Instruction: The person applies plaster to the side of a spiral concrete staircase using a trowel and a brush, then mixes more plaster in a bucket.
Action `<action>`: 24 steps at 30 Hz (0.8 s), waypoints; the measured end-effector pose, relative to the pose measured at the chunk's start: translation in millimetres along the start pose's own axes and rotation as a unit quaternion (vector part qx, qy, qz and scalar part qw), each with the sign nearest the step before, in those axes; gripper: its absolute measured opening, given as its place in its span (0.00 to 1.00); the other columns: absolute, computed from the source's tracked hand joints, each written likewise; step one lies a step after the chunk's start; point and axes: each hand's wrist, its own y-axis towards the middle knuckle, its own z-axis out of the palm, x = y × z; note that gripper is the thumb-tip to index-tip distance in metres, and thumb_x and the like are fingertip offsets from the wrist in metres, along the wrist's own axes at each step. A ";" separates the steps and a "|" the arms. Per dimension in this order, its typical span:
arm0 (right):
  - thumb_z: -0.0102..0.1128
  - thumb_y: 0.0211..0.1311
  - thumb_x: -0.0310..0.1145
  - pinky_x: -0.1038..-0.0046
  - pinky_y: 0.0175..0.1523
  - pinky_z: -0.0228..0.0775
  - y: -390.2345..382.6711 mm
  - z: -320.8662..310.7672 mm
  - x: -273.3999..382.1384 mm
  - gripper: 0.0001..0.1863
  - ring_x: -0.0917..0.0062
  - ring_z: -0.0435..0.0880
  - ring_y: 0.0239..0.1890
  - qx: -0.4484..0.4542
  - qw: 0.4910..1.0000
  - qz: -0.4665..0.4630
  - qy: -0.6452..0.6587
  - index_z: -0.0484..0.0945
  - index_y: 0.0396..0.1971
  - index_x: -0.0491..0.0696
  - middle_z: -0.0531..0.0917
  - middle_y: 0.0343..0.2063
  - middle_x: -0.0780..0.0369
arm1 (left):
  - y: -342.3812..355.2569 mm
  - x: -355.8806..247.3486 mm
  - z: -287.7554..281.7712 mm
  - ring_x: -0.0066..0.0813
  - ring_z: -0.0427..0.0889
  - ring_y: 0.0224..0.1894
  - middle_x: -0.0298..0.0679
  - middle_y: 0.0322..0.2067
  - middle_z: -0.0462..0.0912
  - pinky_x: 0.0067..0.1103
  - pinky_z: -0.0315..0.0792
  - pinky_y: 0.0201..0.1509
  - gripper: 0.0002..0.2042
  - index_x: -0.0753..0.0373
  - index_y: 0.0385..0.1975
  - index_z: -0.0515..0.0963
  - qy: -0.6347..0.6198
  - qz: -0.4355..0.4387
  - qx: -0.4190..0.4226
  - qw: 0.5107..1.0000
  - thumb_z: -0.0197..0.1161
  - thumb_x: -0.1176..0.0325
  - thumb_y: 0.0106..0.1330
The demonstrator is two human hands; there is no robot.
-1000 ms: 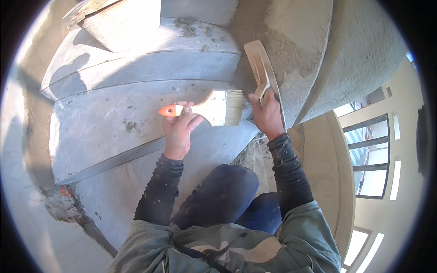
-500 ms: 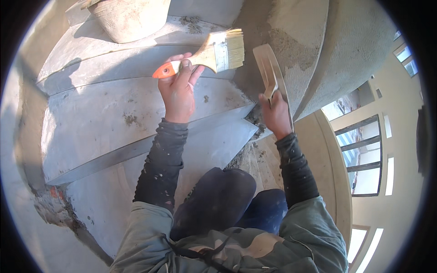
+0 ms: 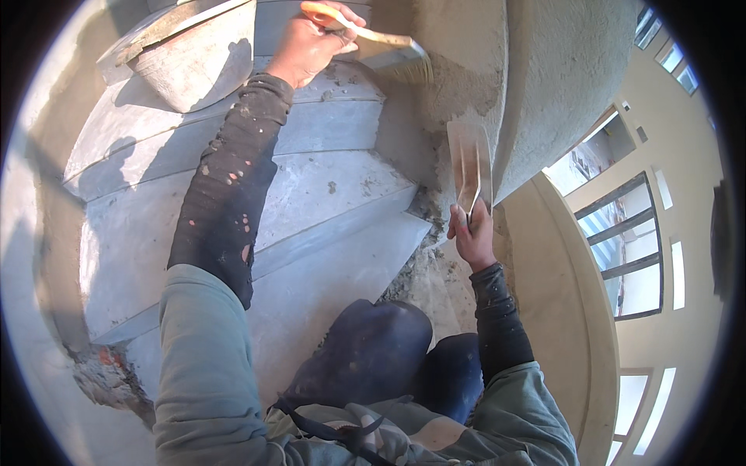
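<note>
The left hand [image 3: 307,48], at the top centre of the frame, has its grip pinching the handle of a brush [image 3: 379,36], whose orange end sticks out at the upper left of the fingers. The bristles point right and down, close to the rough grey wall [image 3: 466,78]; whether they touch it, I cannot tell. Right of centre, the right hand [image 3: 475,235] has its grip curled round the handle of a trowel [image 3: 469,147], its blade pointing up the frame and near the wall's lower part.

A wide gap lies between the two hands, over the pale grey steps [image 3: 326,175]. The middle step's front edge slants from the lower left up to a corner near the centre, just left of the trowel. Bits of loose mortar [image 3: 423,206] lie by that corner. On the right, a curved ledge [image 3: 571,311] bounds the space beside the right forearm.

In the upper left, a dirty bucket [image 3: 198,74] stands on a higher step, near the left forearm, limiting room on that side. The person's knees [image 3: 369,342] fill the lower centre, below the steps. A broken patch [image 3: 113,373] shows at the lower left, and a dark-framed window [image 3: 625,245] at the far right.
</note>
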 end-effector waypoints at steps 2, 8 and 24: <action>0.59 0.71 0.40 0.76 0.23 0.69 31.7 15.3 54.1 0.15 0.81 0.78 0.17 -0.031 0.998 -0.047 0.024 0.70 0.34 0.42 0.77 0.16 0.63 | 18.1 -19.2 -24.3 0.30 0.79 0.49 0.36 0.48 0.76 0.34 0.80 0.52 0.10 0.59 0.49 0.71 0.023 0.055 -0.038 0.997 0.61 0.72 0.71; 0.62 0.69 0.42 0.65 0.28 0.76 137.6 56.5 156.5 0.19 0.67 0.85 0.22 -0.003 0.998 -0.016 0.065 0.73 0.31 0.39 0.82 0.21 0.54 | 24.0 -65.6 -6.5 0.29 0.79 0.48 0.36 0.45 0.77 0.30 0.78 0.53 0.11 0.60 0.45 0.73 -0.112 0.122 -0.186 0.968 0.58 0.82 0.67; 0.61 0.66 0.39 0.49 0.42 0.75 102.3 100.1 88.5 0.18 0.42 0.82 0.38 -0.042 0.990 0.000 -0.138 0.73 0.34 0.37 0.82 0.28 0.39 | -196.8 -63.6 23.6 0.31 0.80 0.51 0.42 0.51 0.74 0.37 0.82 0.53 0.13 0.64 0.52 0.69 0.006 -0.100 -0.343 0.934 0.59 0.73 0.71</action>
